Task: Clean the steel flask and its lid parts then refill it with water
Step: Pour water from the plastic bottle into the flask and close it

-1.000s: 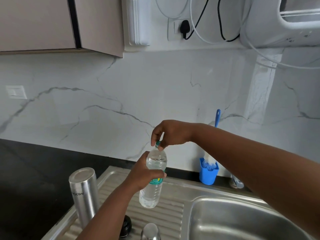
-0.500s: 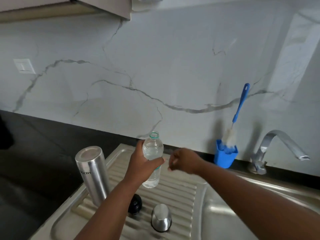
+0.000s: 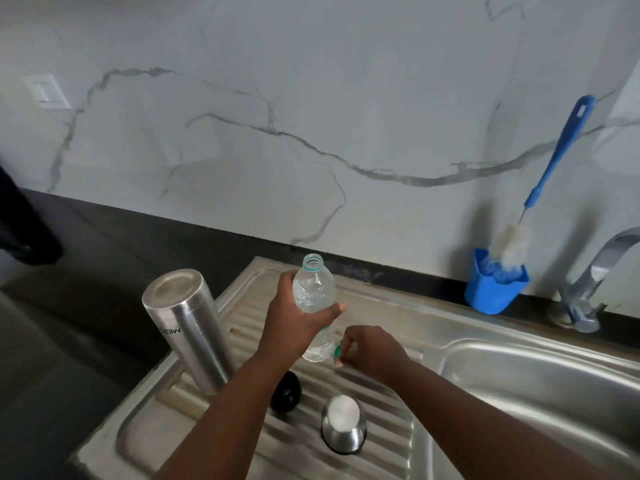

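The left hand (image 3: pixel 298 318) grips a clear plastic water bottle (image 3: pixel 316 308) around its middle, holding it upright above the ribbed draining board (image 3: pixel 377 386) of the steel sink unit; the bottle's mouth is uncapped and it is partly filled with water. The right hand (image 3: pixel 372 351) sits low, just beside the bottle's base, with fingers curled and pinching a small green cap (image 3: pixel 336 350), though only a sliver of the cap shows between the fingertips, so how it is held is hard to make out. The steel flask (image 3: pixel 188 327) stands upside down at the left edge of the draining board, its flat base uppermost and its printed lettering inverted, leaning slightly in the wide-angle view. Nearer the camera, a black lid part (image 3: pixel 285 393) lies on the ribs, partly hidden behind the left forearm, and a steel cap (image 3: pixel 343 424) rests mouth down just to its right, apart from it. The sink basin (image 3: pixel 540 393) opens to the right. Behind it, on the dark counter (image 3: pixel 104 258) against the marble-patterned wall (image 3: pixel 311 98), a blue holder (image 3: pixel 495 289) carries a blue-handled bottle brush (image 3: pixel 554 157) leaning to the right, and a chrome tap (image 3: pixel 588 289) stands at the far right edge.
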The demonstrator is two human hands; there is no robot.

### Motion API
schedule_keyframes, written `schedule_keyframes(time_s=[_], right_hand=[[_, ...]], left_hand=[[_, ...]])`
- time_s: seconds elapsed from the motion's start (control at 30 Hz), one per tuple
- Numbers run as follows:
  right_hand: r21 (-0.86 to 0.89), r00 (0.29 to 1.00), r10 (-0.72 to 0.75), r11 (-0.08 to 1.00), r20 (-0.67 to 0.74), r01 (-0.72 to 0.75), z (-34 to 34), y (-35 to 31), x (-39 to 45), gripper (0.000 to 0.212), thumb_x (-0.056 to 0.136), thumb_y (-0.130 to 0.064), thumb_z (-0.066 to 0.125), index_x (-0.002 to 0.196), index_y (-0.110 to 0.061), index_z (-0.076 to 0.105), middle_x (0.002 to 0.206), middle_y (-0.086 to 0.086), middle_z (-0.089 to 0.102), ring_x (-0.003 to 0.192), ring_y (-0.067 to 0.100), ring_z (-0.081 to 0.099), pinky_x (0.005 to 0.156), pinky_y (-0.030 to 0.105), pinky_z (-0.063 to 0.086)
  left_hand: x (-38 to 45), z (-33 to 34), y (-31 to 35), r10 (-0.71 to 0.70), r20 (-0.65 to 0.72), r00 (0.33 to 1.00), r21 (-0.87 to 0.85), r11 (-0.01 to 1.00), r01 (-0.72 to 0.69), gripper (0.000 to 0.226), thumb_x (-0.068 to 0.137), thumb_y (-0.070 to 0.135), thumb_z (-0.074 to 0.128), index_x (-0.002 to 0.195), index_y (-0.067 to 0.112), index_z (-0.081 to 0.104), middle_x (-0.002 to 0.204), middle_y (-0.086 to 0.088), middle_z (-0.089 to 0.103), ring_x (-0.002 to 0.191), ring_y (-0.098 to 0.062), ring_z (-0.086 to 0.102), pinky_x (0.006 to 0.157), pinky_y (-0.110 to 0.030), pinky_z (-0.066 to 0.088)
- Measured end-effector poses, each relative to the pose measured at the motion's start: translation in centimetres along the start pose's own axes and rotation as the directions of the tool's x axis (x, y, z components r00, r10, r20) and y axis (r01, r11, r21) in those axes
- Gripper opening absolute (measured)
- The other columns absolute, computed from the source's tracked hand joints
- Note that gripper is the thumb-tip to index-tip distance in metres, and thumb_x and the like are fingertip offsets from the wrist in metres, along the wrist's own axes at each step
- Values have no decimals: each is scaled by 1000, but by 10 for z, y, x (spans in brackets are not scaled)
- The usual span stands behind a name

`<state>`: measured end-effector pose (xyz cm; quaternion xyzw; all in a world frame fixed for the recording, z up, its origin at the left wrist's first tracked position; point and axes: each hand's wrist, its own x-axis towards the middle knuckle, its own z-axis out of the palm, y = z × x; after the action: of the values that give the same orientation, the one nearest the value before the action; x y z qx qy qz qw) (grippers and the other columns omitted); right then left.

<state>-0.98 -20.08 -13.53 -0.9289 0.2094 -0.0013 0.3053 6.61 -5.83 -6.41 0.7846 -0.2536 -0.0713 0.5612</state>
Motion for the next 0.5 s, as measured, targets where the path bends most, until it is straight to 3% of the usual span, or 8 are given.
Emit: schedule_keyframes(time_s=[0.17, 0.3, 0.43, 0.5], right_hand=[[43, 998, -45, 998, -35, 47, 2, 5, -5, 21, 75, -27, 76, 89, -32, 62, 104, -6, 66, 98, 15, 60, 83, 28, 47], [221, 994, -73, 971, -83, 90, -17, -7, -14, 51, 73, -12, 70, 120, -28, 55, 124, -8, 60, 114, 11, 55, 95, 25, 45], [422, 982, -185, 888, -32, 181, -47, -34, -38, 78, 70, -9, 78, 133, -31, 37, 127, -10, 55, 110, 0, 55, 75, 7, 44], [481, 967, -238, 839, -95, 254, -58, -50, -54, 84, 70, -14, 83, 136, -29, 33, 128, -15, 54, 111, -9, 53, 76, 1, 41]], left_hand=[[-4, 2, 0, -5, -3, 1000, 8, 1000, 5, 68, 62, 32, 92, 114, 29, 48, 100, 13, 63, 88, 4, 62, 66, -8, 44], [-10, 0, 8, 9, -2, 1000, -8, 1000, -9, 69, 62, 32, 93, 115, 30, 48, 102, 12, 64, 92, -2, 64, 71, -18, 47], [-18, -3, 30, 30, -13, 999, -64, 997, -31, 69, 60, 32, 94, 111, 35, 48, 102, 13, 65, 91, 0, 65, 74, -22, 52], [-21, -5, 43, 19, -13, 1000, -141, 990, -21, 71, 59, 28, 95, 113, 31, 48, 104, 12, 64, 96, -6, 65, 78, -25, 53]])
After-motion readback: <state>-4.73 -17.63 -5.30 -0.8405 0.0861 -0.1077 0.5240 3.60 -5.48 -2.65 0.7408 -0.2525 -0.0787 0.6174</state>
